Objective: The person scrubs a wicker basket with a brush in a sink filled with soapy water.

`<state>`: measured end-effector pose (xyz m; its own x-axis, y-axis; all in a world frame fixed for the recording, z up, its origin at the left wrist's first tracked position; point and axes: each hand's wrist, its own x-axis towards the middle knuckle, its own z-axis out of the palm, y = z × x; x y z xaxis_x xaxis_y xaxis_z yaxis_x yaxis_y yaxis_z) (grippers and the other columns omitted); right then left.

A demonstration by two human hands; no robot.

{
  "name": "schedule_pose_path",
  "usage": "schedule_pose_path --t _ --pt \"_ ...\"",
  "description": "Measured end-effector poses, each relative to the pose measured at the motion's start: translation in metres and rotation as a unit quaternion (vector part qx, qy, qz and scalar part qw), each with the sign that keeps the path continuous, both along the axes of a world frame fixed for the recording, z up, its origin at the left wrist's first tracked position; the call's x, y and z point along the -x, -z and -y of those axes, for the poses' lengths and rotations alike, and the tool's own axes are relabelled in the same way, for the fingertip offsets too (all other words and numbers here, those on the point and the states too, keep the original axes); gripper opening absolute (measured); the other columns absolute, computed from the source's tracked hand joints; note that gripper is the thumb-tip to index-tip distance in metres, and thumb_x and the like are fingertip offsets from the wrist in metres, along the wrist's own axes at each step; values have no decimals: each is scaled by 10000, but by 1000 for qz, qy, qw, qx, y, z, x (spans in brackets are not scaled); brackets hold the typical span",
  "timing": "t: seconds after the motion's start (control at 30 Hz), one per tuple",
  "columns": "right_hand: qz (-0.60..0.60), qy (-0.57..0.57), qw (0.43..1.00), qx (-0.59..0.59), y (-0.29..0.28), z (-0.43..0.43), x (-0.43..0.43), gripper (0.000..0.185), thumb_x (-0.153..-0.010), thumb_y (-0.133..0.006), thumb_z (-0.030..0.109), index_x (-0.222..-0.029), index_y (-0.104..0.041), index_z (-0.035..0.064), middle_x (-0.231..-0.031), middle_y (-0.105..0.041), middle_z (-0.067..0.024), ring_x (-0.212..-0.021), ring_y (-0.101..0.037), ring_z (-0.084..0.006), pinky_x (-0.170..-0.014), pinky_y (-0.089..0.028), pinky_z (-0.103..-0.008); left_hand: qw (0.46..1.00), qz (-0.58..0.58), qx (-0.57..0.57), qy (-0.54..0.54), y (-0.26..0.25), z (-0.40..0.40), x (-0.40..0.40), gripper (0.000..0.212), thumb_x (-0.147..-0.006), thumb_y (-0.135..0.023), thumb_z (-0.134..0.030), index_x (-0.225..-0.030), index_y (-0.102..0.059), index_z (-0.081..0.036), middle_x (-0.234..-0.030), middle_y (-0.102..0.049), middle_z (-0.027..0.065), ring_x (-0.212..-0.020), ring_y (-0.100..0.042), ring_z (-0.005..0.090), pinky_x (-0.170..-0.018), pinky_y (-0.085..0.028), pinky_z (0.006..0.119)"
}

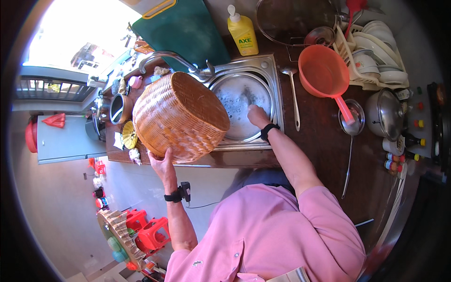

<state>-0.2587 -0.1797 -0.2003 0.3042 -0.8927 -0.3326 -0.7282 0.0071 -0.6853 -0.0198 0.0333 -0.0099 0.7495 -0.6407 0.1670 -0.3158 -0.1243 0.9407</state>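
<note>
My left hand [163, 165] grips the rim of a brown woven basket [183, 121], thumb on its outer wall. The basket is tilted, its base turned up and to the right, with pale, foam-like streaks on its side. It overhangs the left part of a steel sink [277, 95]. In the sink sits a round metal basin [242, 74] of cloudy, bubbly water. My right hand [259, 115] is at the basin's right side, fingers curled at the water. Whether those fingers hold anything is hidden. A curved faucet [165, 54] stands behind the basket.
A yellow dish soap bottle [243, 35] and green cutting board [183, 31] stand behind the sink. To the right are a spoon [294, 95], red dipper [322, 70], ladle [348, 155], lidded pot [384, 112] and dish rack [384, 84]. A yellow bowl [129, 134] sits left.
</note>
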Motion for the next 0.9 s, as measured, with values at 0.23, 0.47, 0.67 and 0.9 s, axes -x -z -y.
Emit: schedule_pose_path --t 0.23,0.47,0.67,0.9 --pt "428 -5 904 18 -117 -37 -18 320 -936 -523 129 -1233 -604 40 -778 -628 -63 -625 -524 -106 -593 -456 -266 999 -19 -27 -6 -1 -7 0 491 -803 -733 -39 -1201 -451 14 -1096 -587 81 -967 -580 154 -879 -467 280" --pt "316 -43 946 62 -109 -45 -13 311 -929 -525 105 -1223 -586 26 -1134 -625 -215 -1044 -619 -366 -841 -523 -367 1000 -14 -16 -1 3 -7 -2 515 -791 -739 -26 -1206 -437 15 -1095 -586 87 -956 -585 153 -859 -479 276" --pt "-4 -131 991 15 -46 -5 18 294 -940 -472 153 -1194 -606 91 -983 -645 -244 -931 -599 -451 -788 -496 -496 999 2 -24 21 7 -9 -3 512 -776 -750 -21 -1184 -441 5 -1072 -580 78 -947 -581 153 -856 -476 273" --pt "416 -51 897 139 -144 -45 -1 274 -943 -505 160 -1170 -619 56 -998 -653 -223 -911 -631 -412 -763 -520 -473 1000 -19 -1 -21 3 -8 8 499 -784 -739 -7 -1180 -436 12 -1075 -572 81 -967 -568 151 -861 -468 267"
